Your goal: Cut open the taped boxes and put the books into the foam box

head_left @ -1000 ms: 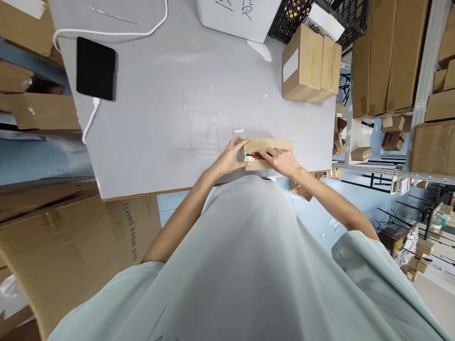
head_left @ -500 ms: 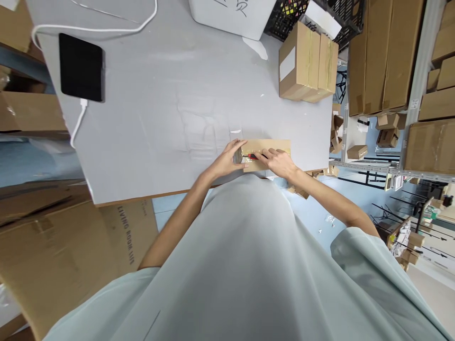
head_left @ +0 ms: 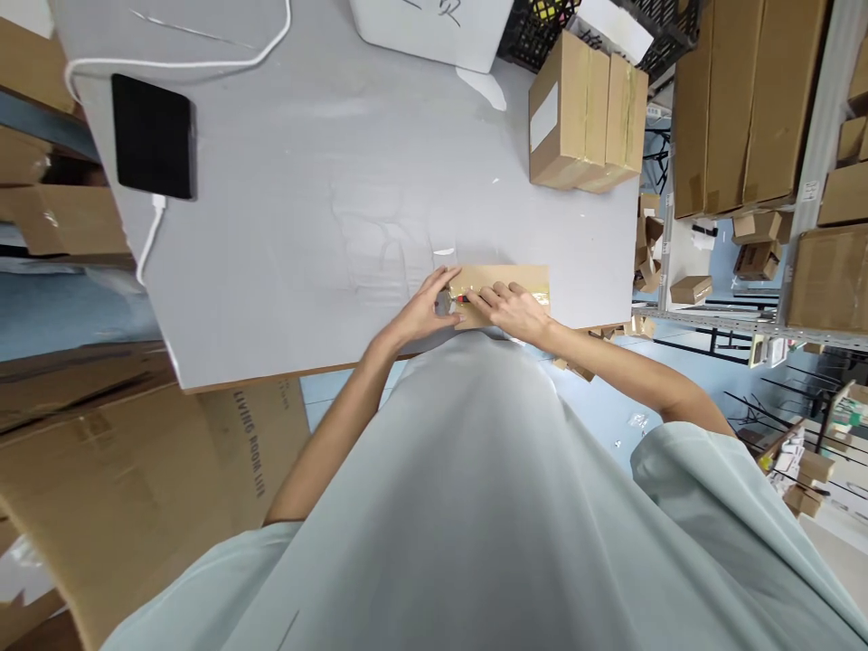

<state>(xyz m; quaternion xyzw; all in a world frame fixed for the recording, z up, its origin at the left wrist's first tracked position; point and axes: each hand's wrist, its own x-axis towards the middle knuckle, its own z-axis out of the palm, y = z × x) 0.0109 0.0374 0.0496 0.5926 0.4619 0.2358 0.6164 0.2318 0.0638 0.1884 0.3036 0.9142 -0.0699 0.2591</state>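
A small flat cardboard box [head_left: 510, 274] with clear tape along its top lies at the front edge of the table, close to my body. At its left end, my left hand [head_left: 421, 312] grips it, with the thumb on the near side and fingers on the far side. Over the top of the box, my right hand [head_left: 514, 312] is closed on a red-and-black utility knife [head_left: 463, 298]. The knife's front end points left toward the gap of my left hand; most of its handle is hidden under my right fingers.
A black phone-like device [head_left: 154, 136] with a white cable [head_left: 176, 61] lies at the left. Two taped cartons [head_left: 583, 113] stand at the back right, near a black crate [head_left: 535, 36] and a white bin [head_left: 434, 32]. Shelves with boxes [head_left: 831, 271] rise at the right.
My right hand has slid slightly left along the box with the knife, so less of the red part shows. My left hand keeps its grip at the box's end. The view has shifted slightly.
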